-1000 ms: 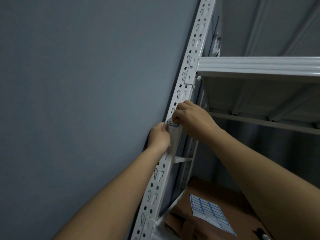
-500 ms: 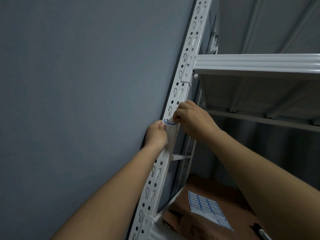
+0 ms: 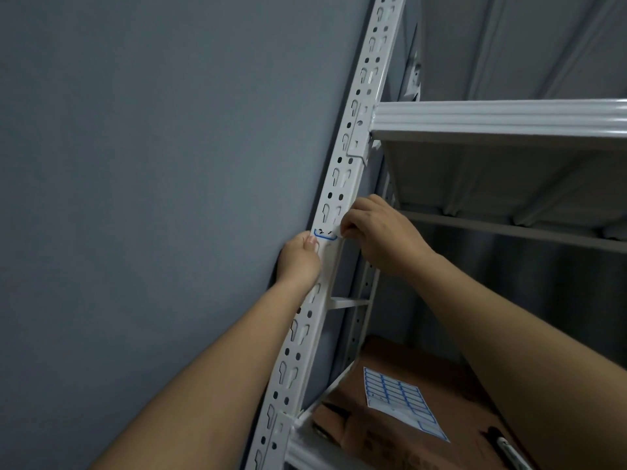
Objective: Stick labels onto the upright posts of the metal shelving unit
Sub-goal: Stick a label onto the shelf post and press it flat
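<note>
Pinching the right end of a blue-edged label (image 3: 325, 235), the right hand (image 3: 380, 232) keeps it flat on the white slotted post (image 3: 342, 164), fingers curled. Left hand (image 3: 300, 259) wraps the post just below, thumb pressing the label's left edge. Lower down, a label sheet (image 3: 400, 400) lies on a cardboard box (image 3: 390, 361), pen (image 3: 509, 451) nearby.

We are seeing the grey painted wall (image 3: 152, 198) crowding the white perforated metal post (image 3: 342, 171) leftward, while open room is lying rightward beneath the white ribbed metal shelf (image 3: 492, 117).
</note>
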Demonstrator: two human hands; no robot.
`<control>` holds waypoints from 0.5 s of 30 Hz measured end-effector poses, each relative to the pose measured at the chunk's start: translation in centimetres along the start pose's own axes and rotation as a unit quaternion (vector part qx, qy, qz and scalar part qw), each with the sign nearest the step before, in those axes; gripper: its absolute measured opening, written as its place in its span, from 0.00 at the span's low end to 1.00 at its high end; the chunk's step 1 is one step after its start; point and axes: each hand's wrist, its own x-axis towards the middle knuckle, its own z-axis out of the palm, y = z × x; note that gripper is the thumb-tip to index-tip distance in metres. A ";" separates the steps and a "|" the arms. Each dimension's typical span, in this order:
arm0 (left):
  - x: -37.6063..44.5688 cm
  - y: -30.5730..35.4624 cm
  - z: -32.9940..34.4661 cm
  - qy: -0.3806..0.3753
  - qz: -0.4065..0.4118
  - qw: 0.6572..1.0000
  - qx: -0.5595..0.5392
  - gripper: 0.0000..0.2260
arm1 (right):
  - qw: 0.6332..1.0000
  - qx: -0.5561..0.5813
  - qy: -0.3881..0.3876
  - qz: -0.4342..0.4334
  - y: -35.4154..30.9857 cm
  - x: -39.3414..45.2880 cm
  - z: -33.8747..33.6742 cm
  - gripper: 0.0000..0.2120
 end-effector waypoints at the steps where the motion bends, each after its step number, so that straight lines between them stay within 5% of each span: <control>1: 0.0 0.0 0.0 0.000 -0.001 1.000 0.003 0.14 | 1.000 0.000 0.001 -0.001 0.0 -0.1 0.0 0.09; 7: 0.2 -0.4 0.1 0.006 -0.006 1.000 0.005 0.13 | 1.000 -0.010 -0.003 0.001 0.5 -0.7 -0.1 0.08; 12: -0.3 -0.2 0.5 0.033 -0.003 0.999 0.043 0.13 | 0.955 -0.115 -0.273 -0.032 0.5 -5.2 3.1 0.10; 15: -1.4 0.5 0.8 0.054 -0.028 0.996 0.070 0.13 | 0.978 0.124 -0.142 0.084 -1.4 -8.4 5.0 0.07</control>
